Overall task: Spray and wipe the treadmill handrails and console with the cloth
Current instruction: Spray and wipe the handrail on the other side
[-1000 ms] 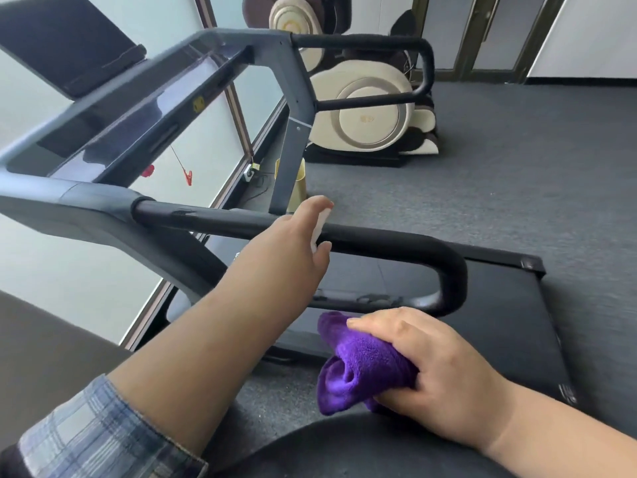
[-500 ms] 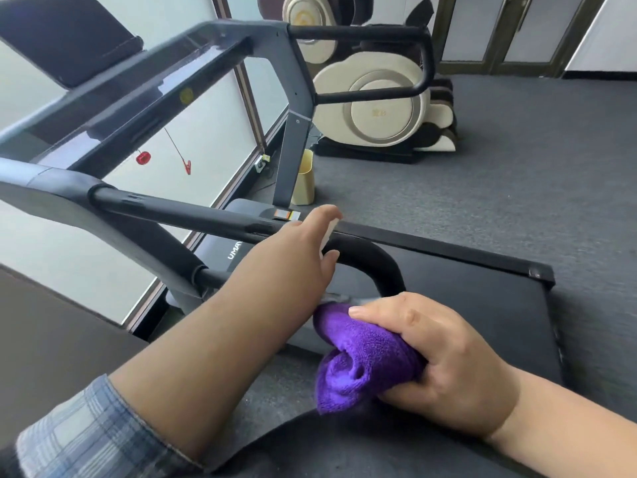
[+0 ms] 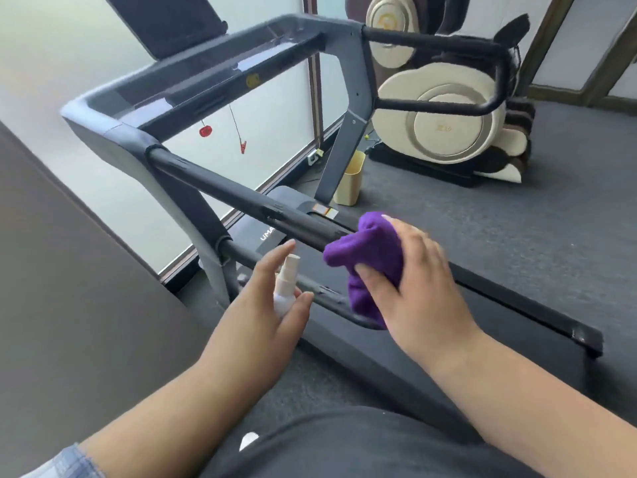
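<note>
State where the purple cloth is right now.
In the head view, right of centre: the right hand grips the purple cloth against the near handrail.

Purple cloth [image 3: 365,257] bunched in the right hand [image 3: 413,288], pressed on the near black handrail [image 3: 241,198] at its rounded end; small white spray bottle [image 3: 286,288] upright in the left hand [image 3: 265,305], nozzle up, just beside the lower bar; far handrail [image 3: 448,43] loops off the grey console [image 3: 206,77]; dark screen [image 3: 165,22] tilted above.
</note>
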`<action>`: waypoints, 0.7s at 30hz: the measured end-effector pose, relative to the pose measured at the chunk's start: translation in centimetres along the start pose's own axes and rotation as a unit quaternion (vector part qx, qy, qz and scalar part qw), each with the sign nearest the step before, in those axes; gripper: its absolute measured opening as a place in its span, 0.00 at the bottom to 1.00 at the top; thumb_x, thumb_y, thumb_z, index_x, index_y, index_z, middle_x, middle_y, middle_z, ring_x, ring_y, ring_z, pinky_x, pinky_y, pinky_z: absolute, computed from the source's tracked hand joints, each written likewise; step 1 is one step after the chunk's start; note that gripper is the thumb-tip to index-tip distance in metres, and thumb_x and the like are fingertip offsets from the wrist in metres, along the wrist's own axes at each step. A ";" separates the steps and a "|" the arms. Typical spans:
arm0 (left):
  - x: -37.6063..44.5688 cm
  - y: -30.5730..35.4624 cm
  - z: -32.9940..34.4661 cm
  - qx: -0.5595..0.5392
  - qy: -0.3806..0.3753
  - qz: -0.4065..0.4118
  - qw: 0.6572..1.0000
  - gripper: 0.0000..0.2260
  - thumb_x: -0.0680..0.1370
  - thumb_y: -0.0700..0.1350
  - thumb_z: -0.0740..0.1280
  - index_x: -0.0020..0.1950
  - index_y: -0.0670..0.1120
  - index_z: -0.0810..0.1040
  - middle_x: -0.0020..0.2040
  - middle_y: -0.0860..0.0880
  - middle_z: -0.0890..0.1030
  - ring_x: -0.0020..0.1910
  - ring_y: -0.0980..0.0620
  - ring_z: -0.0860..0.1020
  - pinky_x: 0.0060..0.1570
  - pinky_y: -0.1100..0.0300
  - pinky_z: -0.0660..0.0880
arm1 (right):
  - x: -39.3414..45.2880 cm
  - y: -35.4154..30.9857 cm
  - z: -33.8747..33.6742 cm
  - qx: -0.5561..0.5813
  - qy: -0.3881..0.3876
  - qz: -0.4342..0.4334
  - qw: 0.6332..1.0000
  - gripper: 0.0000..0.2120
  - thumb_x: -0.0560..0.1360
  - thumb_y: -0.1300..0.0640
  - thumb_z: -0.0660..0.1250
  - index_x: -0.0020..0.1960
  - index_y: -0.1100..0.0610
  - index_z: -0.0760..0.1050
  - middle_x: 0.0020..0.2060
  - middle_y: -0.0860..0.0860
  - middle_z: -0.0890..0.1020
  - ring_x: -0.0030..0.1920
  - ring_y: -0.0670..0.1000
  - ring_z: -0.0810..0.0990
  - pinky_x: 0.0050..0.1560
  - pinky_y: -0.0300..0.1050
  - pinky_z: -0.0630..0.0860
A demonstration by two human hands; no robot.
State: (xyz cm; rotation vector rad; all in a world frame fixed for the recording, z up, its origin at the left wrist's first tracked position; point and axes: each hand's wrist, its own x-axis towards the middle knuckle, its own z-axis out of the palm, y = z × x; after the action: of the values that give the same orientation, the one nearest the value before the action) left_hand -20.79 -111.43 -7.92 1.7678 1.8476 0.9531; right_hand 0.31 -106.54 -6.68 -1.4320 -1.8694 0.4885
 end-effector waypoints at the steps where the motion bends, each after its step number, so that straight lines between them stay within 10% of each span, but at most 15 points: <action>1: -0.4 -0.1 0.0 0.000 -0.004 -0.006 1.000 0.26 0.75 0.63 0.64 0.68 0.80 0.56 0.51 0.68 0.76 0.47 0.67 0.78 0.40 0.64 0.72 | 0.7 -0.6 0.7 -0.073 -0.034 -0.005 0.997 0.33 0.74 0.34 0.59 0.75 0.47 0.63 0.71 0.48 0.70 0.69 0.53 0.68 0.71 0.52 0.65; 12: -0.9 -2.8 -2.1 -0.017 0.040 -0.050 0.998 0.26 0.76 0.63 0.64 0.68 0.80 0.55 0.52 0.68 0.77 0.46 0.64 0.79 0.47 0.57 0.77 | 5.9 -5.2 3.2 -0.377 -0.117 -0.086 0.915 0.43 0.72 0.26 0.54 0.76 0.53 0.58 0.58 0.52 0.77 0.53 0.56 0.78 0.47 0.52 0.75; 21: 3.3 -5.7 -4.3 -0.058 0.084 -0.040 0.994 0.25 0.76 0.64 0.62 0.69 0.80 0.54 0.59 0.61 0.78 0.51 0.58 0.79 0.48 0.60 0.74 | 11.4 -9.3 8.3 -0.381 -0.157 -0.098 0.906 0.33 0.74 0.27 0.54 0.62 0.54 0.65 0.55 0.53 0.78 0.55 0.57 0.79 0.41 0.51 0.66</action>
State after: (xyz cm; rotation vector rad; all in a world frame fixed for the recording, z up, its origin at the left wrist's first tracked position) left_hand -28.22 -108.82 -8.50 1.5751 1.9062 1.1831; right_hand -13.37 -97.61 -2.37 -1.6736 -2.6073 -0.1643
